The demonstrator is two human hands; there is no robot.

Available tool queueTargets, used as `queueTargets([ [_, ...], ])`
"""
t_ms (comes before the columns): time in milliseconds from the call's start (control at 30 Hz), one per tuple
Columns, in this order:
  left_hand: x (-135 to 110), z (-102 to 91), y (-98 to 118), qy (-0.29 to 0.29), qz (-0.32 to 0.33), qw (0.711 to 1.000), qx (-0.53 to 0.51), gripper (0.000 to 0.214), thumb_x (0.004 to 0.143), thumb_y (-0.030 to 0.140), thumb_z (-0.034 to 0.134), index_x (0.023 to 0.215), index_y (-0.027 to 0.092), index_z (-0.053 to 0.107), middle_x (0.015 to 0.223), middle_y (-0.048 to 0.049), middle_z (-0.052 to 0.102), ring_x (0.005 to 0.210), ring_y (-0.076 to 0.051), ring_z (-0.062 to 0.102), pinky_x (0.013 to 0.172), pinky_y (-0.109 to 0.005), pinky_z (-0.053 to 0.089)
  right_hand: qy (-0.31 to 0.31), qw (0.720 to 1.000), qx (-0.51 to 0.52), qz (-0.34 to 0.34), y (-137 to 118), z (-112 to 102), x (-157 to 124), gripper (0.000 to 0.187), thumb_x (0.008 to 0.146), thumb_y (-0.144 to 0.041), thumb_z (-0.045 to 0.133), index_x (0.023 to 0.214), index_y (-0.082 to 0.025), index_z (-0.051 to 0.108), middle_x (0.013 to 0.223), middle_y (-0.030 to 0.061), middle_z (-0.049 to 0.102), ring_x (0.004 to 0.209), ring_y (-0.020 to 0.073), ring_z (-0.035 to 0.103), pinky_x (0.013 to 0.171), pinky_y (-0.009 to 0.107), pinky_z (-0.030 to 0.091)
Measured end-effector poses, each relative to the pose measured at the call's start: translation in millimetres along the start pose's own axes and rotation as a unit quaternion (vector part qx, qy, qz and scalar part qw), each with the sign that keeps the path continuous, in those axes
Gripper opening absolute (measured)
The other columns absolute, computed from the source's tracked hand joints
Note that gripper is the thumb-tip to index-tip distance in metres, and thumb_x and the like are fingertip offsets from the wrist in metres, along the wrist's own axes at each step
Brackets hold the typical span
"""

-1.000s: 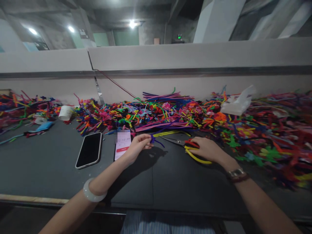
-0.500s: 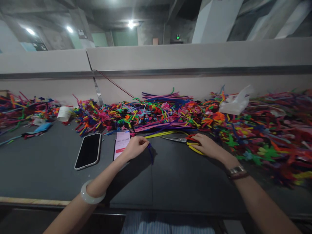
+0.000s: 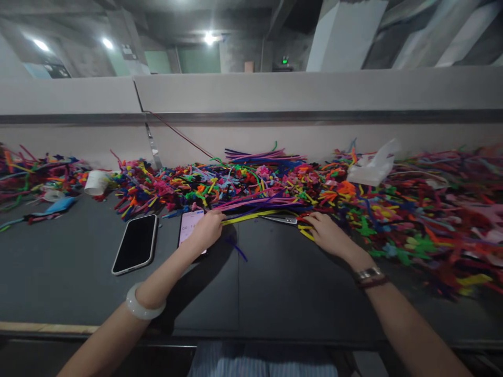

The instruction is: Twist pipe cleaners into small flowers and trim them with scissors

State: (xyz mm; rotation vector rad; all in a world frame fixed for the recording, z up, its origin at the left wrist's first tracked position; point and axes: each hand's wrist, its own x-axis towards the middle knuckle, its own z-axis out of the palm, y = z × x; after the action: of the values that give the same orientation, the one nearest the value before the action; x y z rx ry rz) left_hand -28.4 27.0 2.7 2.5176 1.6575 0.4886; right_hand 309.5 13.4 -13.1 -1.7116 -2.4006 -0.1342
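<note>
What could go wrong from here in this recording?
The tips of the scissors lie beside the yellow stems, so closing them might nick one. The left hand partly hides the lit phone and might tap its screen. The loose purple piece on the table might get brushed away.

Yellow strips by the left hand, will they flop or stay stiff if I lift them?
The yellow strips look slim, so they're probably light. They curve gently from the left hand toward the scissors, so they may flex yet hold some shape. Their dull surface suggests they're unlikely to be slippery.
</note>
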Motion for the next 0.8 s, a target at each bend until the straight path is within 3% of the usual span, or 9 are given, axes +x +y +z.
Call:
queueTargets([
  [200, 12, -8.4, 3, -0.036, -0.014, 0.999, -0.007, 0.034, 0.064, 0.005, 0.047, 0.092, 0.017, 0.063, 0.097, -0.0116, 0.063, 0.093, -0.023, 0.056, 0.081, -0.029, 0.040, 0.041, 0.998, 0.026, -0.027, -15, -3, 3, 0.026, 0.082, -0.018, 0.038, 0.098, -0.014, 0.058, 0.099, 0.0121, 0.055, 0.094, 0.0233, 0.048, 0.083, 0.036, 0.040],
  [533, 21, -6.8, 2, -0.094, 0.016, 0.995, 0.020, 0.032, 0.064, 0.007, 0.045, 0.085, 0.019, 0.066, 0.080, -0.0094, 0.066, 0.078, -0.021, 0.060, 0.069, -0.026, 0.042, -0.013, 0.999, 0.042, -0.004, -20, -3, 3, 0.037, 0.069, -0.016, 0.045, 0.105, -0.016, 0.052, 0.099, 0.0090, 0.057, 0.095, 0.0220, 0.049, 0.082, 0.032, 0.036],
  [800, 43, -12.1, -9, -0.033, -0.001, 0.998, 0.062, 0.032, 0.067, 0.015, 0.048, 0.095, 0.016, 0.063, 0.095, -0.0118, 0.064, 0.087, -0.024, 0.058, 0.072, -0.028, 0.043, -0.023, 0.998, 0.017, 0.057, -26, -9, 1, 0.025, 0.062, -0.020, 0.049, 0.087, -0.018, 0.049, 0.079, 0.0052, 0.058, 0.077, 0.0205, 0.052, 0.065, 0.028, 0.033],
])
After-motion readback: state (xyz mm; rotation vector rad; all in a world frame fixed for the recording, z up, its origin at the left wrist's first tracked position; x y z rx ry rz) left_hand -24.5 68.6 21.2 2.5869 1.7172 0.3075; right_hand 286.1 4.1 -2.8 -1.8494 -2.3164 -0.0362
